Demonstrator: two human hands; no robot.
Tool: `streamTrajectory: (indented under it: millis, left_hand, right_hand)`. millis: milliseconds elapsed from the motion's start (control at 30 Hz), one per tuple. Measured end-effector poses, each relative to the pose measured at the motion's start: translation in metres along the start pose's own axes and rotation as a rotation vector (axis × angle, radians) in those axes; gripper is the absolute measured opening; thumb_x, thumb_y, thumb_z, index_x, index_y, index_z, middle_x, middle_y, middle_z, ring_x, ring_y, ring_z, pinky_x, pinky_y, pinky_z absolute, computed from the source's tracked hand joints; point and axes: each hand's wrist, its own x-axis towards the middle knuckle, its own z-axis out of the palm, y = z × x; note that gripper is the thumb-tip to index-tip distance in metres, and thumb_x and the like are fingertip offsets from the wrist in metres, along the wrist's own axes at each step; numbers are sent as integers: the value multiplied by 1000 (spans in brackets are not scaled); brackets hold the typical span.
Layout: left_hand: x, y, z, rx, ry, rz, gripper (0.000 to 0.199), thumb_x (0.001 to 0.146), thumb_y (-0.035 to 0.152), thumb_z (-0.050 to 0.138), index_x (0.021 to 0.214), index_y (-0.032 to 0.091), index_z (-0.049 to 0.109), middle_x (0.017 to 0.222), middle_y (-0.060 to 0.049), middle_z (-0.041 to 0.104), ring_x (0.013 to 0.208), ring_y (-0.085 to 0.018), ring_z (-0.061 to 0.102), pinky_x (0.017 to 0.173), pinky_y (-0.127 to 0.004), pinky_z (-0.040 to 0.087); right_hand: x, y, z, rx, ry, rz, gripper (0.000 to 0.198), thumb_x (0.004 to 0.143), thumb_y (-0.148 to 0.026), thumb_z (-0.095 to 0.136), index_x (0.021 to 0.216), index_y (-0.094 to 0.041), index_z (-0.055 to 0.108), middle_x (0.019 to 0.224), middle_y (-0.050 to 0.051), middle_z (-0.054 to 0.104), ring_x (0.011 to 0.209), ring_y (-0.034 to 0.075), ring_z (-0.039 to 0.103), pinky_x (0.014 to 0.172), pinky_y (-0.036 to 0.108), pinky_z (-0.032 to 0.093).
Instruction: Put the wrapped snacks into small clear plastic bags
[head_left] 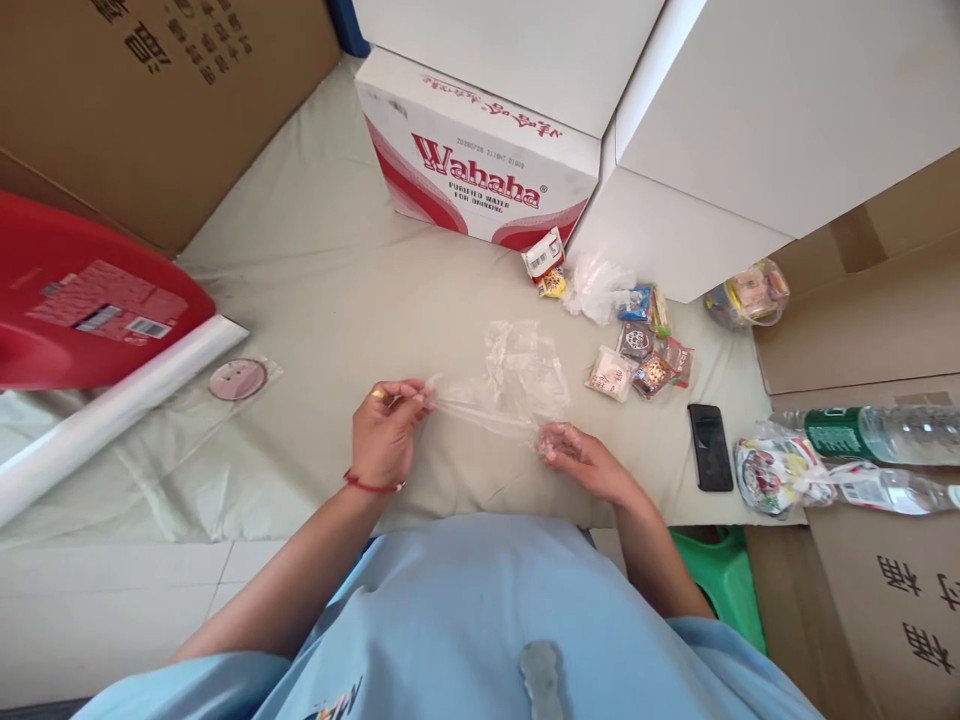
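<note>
I see the left hand (pixel 384 435) and right hand (pixel 576 458) each with its grip pinched on an edge of the clear plastic bag (pixel 517 385) — stretched taut between them above the tabletop (pixel 322 290), likely to open it — snack packets (pixel 637 365) at two o'clock.

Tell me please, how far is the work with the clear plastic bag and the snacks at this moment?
Early stage. Done: nothing visibly packed. In hand: the left hand and right hand stretch the clear plastic bag between them above the cloth; it appears empty. Left: the small snack packets lie loose to the right, beside a phone, all outside the bag.
</note>
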Motion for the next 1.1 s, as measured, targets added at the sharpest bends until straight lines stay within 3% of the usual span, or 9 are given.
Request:
streamTrajectory:
  millis: [100,267,400,533,667,800,867,967,1100]
  left_hand:
    - [-16,0,-26,161,-11,-37,29,64,31,82,76,22,58,99,-4,69,90,-19,68,80,-35,58]
    - [-28,1,-31,354,-35,33,21,62,30,77,68,21,59,98,-5,68,90,-18,68,91,-36,57]
    - [-31,8,-21,363,-145,24,17,64,29,72,66,22,57,92,-4,69,88,-18,68,87,-34,56]
    - [-33,17,-24,275,-104,-89,25,59,31,74,66,21,52,86,-2,68,74,-17,67,68,-29,53]
    - [-34,22,-58,278,75,-216,30,50,30,75,64,21,50,79,-1,66,68,-16,67,56,-24,45]
    - [-38,32,-99,521,53,-274,26,52,32,72,74,21,64,81,-5,73,75,-21,67,58,-27,48]
    - [-42,45,-102,689,102,-152,28,58,31,69,85,23,70,86,-5,74,80,-23,67,65,-32,53]
    - [-49,64,-77,849,204,278,21,73,27,64,93,26,71,104,-4,73,93,-24,69,83,-38,57]
    - [-38,56,-15,853,-252,647,20,91,28,56,101,28,74,111,-5,76,108,-24,71,103,-41,54]
  right_hand:
    - [-9,-11,-51,-98,-29,36,58,84,-46,81,137,-27,66,116,7,76,105,24,72,94,42,59]
    - [19,-33,-96,-113,259,-64,55,84,-56,79,130,-28,69,129,11,73,122,28,67,107,49,53]
    - [67,-40,-61,-92,259,-101,55,76,-54,84,121,-26,70,120,8,75,111,24,70,102,44,55]
    - [102,-30,-10,-39,324,-130,34,77,-55,76,87,-23,68,77,-1,66,72,17,64,73,33,57]
    - [107,-19,9,112,553,-68,33,81,-58,66,83,-25,57,61,-6,53,52,14,51,49,27,44]
    - [94,-14,7,131,582,-32,36,78,-59,68,83,-26,55,63,-5,54,48,13,47,42,26,35]
    - [88,-13,5,113,578,-31,36,78,-59,69,83,-26,57,66,-5,55,48,13,46,42,26,34]
    - [81,-11,7,66,572,-39,37,79,-60,68,84,-26,58,69,-5,55,48,12,45,44,27,36]
    - [79,-9,13,7,532,-37,39,82,-64,66,85,-26,58,69,-4,56,49,13,47,46,28,38]
